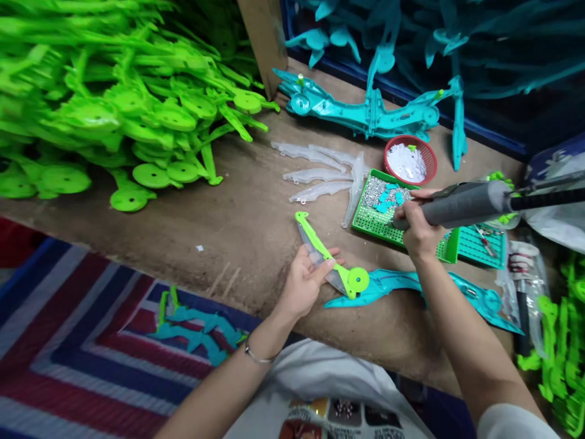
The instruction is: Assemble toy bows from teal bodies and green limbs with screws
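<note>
My left hand (307, 279) pinches a bright green plastic arm (315, 235) with a round disc at its lower end. A clear plastic piece (336, 279) lies against the green arm's underside. My right hand (419, 228) is wrapped round a grey power screwdriver (466, 204), held sideways over a green perforated tray (372, 222) of small screws and turquoise bits. The screwdriver's tip is hidden by the hand. Just beyond the green disc, a long turquoise plastic part (393, 281) lies on the table, partly covered by my right forearm.
Green arms (155, 116) pile at the left. Clear blades (320, 174), a red basket (432, 164) of white pieces and a turquoise assembly (365, 116) lie across the table (237, 225). A teal tray (484, 247) sits at right; turquoise parts (196, 329) lie below on striped cloth.
</note>
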Available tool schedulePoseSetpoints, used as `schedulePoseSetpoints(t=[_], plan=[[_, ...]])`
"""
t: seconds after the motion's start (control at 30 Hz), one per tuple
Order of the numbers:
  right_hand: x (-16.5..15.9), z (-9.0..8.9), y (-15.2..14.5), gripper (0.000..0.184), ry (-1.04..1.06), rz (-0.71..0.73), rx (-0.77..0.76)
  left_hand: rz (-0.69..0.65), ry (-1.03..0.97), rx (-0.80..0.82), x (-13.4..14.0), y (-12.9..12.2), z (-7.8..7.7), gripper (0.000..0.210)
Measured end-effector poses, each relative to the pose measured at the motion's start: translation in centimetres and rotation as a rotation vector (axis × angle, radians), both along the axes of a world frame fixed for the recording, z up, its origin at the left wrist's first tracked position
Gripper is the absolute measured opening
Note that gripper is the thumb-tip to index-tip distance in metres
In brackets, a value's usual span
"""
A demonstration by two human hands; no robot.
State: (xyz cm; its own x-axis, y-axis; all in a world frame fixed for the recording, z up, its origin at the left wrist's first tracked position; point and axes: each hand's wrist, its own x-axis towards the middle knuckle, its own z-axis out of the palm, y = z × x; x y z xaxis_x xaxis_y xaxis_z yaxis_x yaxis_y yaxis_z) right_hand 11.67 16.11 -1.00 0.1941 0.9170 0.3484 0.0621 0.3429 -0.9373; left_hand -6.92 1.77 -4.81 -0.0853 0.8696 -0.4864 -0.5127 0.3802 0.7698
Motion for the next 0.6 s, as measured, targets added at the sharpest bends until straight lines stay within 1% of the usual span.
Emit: schedulePoseSetpoints(t=[0.1,0.17,0.23,0.3,0.37,0.43,0.5,0.6], plan=[[-0.2,1.6,-0.6,0.022,0.059,-0.004,0.065,0.018,0.001,0.016,0.2,0.1,-0.1,0.059],[-0.6,3.2,-2.3,0.02,0.107,0.016,0.089,0.033,0.002,0.03,0.4,0.1,-0.2,0.059],[-1.1,4.7,-4.8,0.018,0.144,0.103,0.08,0.048,-0.006,0.047,0.4,0.1,-0.3,0.058],[-1.5,5.7,-7.9,0.018,0.153,0.233,0.041,0.056,-0.02,0.06,0.5,0.1,-0.4,0.059],[-1.9,5.8,-10.7,0.021,0.144,0.337,-0.009,0.051,-0.034,0.067,0.4,0.1,-0.5,0.059],[-2.1,5.3,-12.7,0.022,0.127,0.385,-0.05,0.049,-0.041,0.072,0.4,0.0,-0.5,0.059],[-2.2,4.5,-13.8,0.022,0.111,0.395,-0.073,0.05,-0.043,0.079,0.4,0.0,-0.5,0.058],[-2.2,3.6,-14.4,0.021,0.066,0.397,-0.141,0.055,-0.043,0.082,0.4,0.0,-0.4,0.056]])
